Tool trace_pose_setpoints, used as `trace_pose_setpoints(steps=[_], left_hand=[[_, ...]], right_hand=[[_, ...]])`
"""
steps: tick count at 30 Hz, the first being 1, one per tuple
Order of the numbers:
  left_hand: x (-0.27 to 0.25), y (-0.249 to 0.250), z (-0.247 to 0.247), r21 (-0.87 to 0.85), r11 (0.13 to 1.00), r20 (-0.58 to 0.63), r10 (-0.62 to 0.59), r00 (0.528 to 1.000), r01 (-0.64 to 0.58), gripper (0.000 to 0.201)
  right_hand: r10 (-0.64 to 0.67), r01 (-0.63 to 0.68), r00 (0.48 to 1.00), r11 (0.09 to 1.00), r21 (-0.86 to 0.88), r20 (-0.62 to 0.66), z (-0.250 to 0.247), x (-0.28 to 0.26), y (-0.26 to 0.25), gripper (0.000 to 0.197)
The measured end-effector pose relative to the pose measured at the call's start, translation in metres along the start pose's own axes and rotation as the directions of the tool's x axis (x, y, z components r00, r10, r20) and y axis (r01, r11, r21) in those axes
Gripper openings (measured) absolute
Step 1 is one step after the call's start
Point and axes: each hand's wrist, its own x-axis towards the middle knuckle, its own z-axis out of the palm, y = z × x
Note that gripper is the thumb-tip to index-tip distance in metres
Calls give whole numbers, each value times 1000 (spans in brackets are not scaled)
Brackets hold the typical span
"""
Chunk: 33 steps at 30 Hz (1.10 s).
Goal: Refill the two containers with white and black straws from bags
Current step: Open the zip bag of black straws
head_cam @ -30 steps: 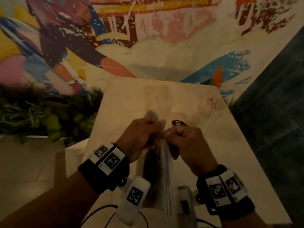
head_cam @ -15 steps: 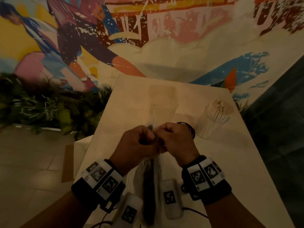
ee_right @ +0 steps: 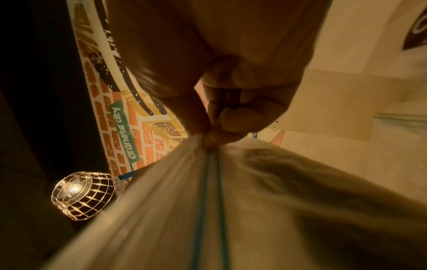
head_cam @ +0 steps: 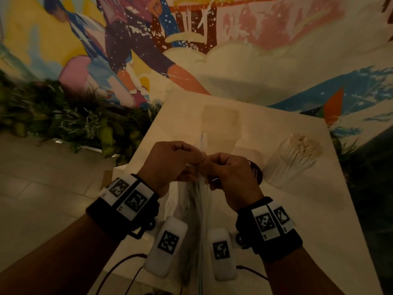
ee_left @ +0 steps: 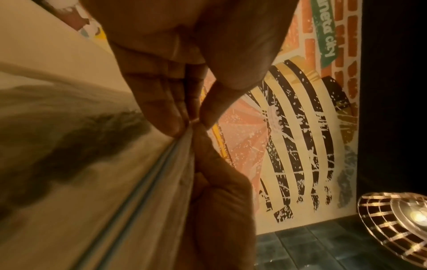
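so my left hand [head_cam: 170, 165] and right hand [head_cam: 229, 177] each pinch one lip of the bag [head_cam: 197, 220] of black straws [ee_left: 69, 151], fingers clamped to peel the zip seal [ee_right: 210, 201] open.

We count two hands: our left hand [head_cam: 170, 162] and our right hand [head_cam: 229, 177], each with one dark wristband, so two wristbands [head_cam: 125, 207] in all. Between them we have one clear plastic bag [head_cam: 197, 226]; the dark straws [ee_right: 323, 186] inside are a blurred mass we cannot count. On the one pale table [head_cam: 287, 220] we see one container [head_cam: 293, 160] packed with white straws, too many and too fine to number, and one dark round thing [head_cam: 256, 171] mostly hidden behind our right hand. One wire-cage lamp [ee_right: 82, 195] glows. Behind the table runs one painted wall [head_cam: 255, 50] and one bed of leafy plants [head_cam: 63, 120].
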Motion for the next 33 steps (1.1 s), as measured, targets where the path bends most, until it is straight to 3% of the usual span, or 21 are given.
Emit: trace_pose_setpoints(steps=[5,8,11,13,17,19,21,22,24,25,27,29,31,33], left_hand=[[6,-11,7,-112,988,44,-99,994,104,15],[5,-20,10,-263,951,146,-129,981,164,21],[5,-25,14,-384,900,184,-143,972,205,25],[5,-24,19,-344,922,167,-125,978,177,27],[11,-18,19,-29,999,97,18,995,-16,29],[16,-17,18,-54,998,150,-16,989,24,27],[18,-17,14,-304,937,255,-91,963,169,25],[20,-17,9,-474,850,273,-105,956,228,26],[28,-18,-12,-716,657,215,-116,970,237,29],[32,-17,-24,-729,651,174,-122,977,211,28],[30,-14,-34,-517,834,144,-138,980,193,25],[19,-9,-20,-140,970,267,-155,951,198,38],[6,-6,4,154,987,354,-90,931,37,51],[6,-8,17,224,964,334,64,940,-145,40]], right_hand=[[86,-99,992,982,160,88,-4,3,15,16],[170,-213,975,896,390,142,-3,1,17,10],[195,-209,978,852,480,79,2,1,20,39],[204,-181,979,858,480,6,4,0,19,41],[190,-155,980,910,384,-54,3,1,16,21],[196,-166,980,889,427,-28,4,1,14,30],[213,-181,977,797,577,11,1,-2,14,48],[207,-168,978,729,663,19,-4,-3,15,49],[191,-77,980,612,787,-52,-23,-3,25,63],[186,-29,977,603,797,-105,-33,-3,30,79],[167,-26,979,681,732,-120,-39,-3,33,86],[148,-59,983,815,576,-108,-29,-3,27,69],[140,-90,988,863,497,-64,-11,-4,16,56],[138,-103,990,873,477,-40,0,-5,9,48]])
